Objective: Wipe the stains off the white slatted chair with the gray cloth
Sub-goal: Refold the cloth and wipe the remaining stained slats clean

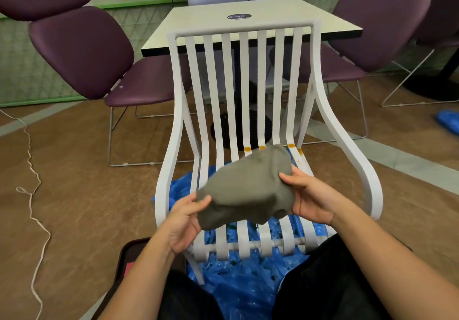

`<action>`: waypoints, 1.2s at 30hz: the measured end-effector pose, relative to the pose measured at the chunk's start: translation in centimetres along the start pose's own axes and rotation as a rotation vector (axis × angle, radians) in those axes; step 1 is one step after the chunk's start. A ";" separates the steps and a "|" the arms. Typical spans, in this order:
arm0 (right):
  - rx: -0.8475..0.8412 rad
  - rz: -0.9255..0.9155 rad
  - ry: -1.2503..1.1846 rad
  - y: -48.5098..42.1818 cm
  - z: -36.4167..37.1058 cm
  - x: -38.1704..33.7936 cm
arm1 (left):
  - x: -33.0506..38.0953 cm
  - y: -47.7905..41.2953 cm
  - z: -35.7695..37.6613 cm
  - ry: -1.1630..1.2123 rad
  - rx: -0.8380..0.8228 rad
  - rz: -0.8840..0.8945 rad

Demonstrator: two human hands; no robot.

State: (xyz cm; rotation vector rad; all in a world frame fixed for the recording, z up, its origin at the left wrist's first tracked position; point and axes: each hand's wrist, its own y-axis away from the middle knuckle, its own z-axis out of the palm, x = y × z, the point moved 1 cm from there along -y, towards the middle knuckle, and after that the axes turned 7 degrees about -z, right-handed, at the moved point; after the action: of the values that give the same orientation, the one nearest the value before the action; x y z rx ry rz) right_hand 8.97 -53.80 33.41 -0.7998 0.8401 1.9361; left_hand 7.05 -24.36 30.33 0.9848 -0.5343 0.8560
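Your left hand [182, 223] and right hand [308, 196] both grip the bunched gray cloth [244, 190], held over the seat of the white slatted chair [260, 91]. Orange stains [291, 146] show on slats just behind; whether cloth touches slats, unclear.

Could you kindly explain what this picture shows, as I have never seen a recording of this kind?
No machine is involved: a person wears a camera on the head, looking forward and down, so the arms entering from below are their own. The left hand and right hand each grip the gray cloth, holding it over the seat of the white slatted chair. Its slats carry orange stains behind the cloth. A blue plastic sheet lies under the chair; a table and purple chairs stand beyond it.
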 end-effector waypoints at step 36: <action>0.221 0.120 1.205 -0.1 -4.0 0.4 | -1.6 0.2 -1.2 -0.879 0.464 0.233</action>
State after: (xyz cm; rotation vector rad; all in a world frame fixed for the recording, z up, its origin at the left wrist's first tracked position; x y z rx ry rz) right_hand 9.69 -56.77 30.76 -1.8290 1.7674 1.2685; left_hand 5.99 -23.90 28.67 1.7625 -1.2494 0.7336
